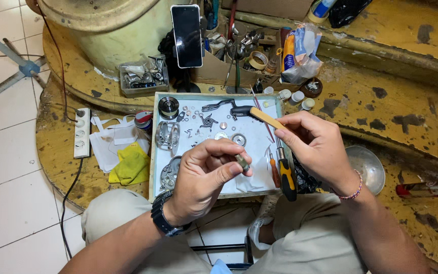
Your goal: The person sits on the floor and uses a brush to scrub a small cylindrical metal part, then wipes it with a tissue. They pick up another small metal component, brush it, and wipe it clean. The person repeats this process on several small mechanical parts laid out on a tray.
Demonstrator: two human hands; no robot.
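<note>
Metal parts lie scattered over a white tray (164, 175) on the yellow, paint-worn surface (406, 122), and the work in hand looks like cleaning or brushing a small part of a taken-apart fishing reel. The left hand (204, 175) is closed around a small grey cylindrical part (242, 162), pinching it between thumb and fingertips just above the tray's near edge. The right hand (313, 144), at about three o'clock from that part, grips the wooden handle of a brush-like tool (265, 117) whose dark head points toward eleven o'clock over the tray.

By my reading, the next move calls for bringing the tool's head down to the part while the left hand keeps it steady and turns it to expose each side.

Hard to make out: the tool's head is dark and blends into the parts beneath, so I cannot say whether it carries bristles. The part's far face is hidden by the fingers. A screwdriver with a black and yellow handle (286, 177) lies at five o'clock on the tray, partly under the right hand. A phone (186, 35) stands at twelve o'clock, its screen dark.
</note>
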